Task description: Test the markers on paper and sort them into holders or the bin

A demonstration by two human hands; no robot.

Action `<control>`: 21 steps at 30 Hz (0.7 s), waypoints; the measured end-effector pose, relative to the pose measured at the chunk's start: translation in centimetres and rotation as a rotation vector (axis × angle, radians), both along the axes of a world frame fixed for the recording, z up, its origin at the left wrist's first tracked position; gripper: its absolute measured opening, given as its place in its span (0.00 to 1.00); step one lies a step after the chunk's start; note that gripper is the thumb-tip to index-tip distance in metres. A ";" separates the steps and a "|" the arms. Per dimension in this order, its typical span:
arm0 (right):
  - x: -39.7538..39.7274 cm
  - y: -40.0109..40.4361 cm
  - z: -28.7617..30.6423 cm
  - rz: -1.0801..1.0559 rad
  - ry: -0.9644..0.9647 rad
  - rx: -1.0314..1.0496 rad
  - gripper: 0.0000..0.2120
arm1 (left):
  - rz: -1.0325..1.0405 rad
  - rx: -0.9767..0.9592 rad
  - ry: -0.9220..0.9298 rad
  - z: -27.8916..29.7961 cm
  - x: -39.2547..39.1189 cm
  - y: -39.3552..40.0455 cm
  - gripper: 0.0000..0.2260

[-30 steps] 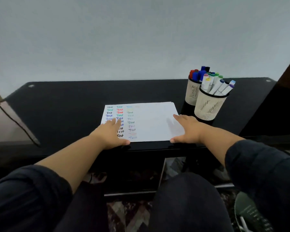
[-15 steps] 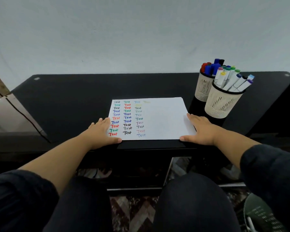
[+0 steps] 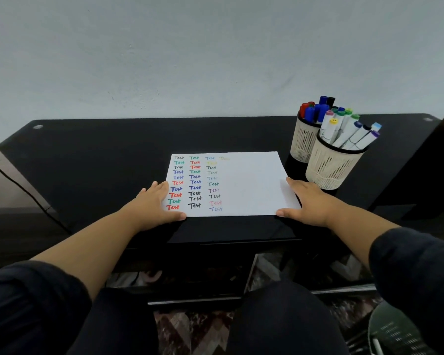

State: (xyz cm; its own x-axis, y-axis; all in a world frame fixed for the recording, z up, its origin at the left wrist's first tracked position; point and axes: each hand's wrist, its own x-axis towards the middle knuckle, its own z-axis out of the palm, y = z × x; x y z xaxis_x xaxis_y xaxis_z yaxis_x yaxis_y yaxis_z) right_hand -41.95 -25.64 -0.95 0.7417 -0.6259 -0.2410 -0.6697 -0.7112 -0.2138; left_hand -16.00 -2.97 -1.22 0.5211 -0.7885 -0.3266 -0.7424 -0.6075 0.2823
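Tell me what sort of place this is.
Probably a home desk or study corner: a black glass-topped table against a plain wall, a sheet of paper covered in colored "Test" scribbles, and two mesh holders full of markers.

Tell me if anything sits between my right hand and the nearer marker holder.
Nothing visible does. The right hand lies flat on the paper's right edge, and the nearer marker holder stands just beyond its fingertips on the black table, with only bare tabletop between them.
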 end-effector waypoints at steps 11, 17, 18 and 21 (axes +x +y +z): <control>0.9 -1.1 0.5 -0.022 0.057 -0.032 0.41 | 0.015 -0.033 -0.001 -2.1 2.7 -2.9 0.49; 1.2 -0.8 1.3 -0.040 0.107 -0.061 0.39 | 0.023 -0.054 -0.011 -2.8 3.3 -3.7 0.49; 1.2 -0.7 1.4 -0.044 0.117 -0.071 0.38 | 0.022 -0.055 -0.015 -2.8 3.3 -3.8 0.49; 1.2 -0.6 1.9 -0.062 0.132 -0.098 0.38 | 0.018 -0.053 -0.018 -3.0 3.3 -4.2 0.49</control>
State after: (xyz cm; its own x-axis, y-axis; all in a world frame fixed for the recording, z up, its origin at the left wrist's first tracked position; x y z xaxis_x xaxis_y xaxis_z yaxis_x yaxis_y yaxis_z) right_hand -40.71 -26.20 0.93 0.6665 -0.6951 -0.2694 -0.7309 -0.6805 -0.0522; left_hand -12.68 -7.22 -4.26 0.5411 -0.7947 -0.2751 -0.7367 -0.6057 0.3008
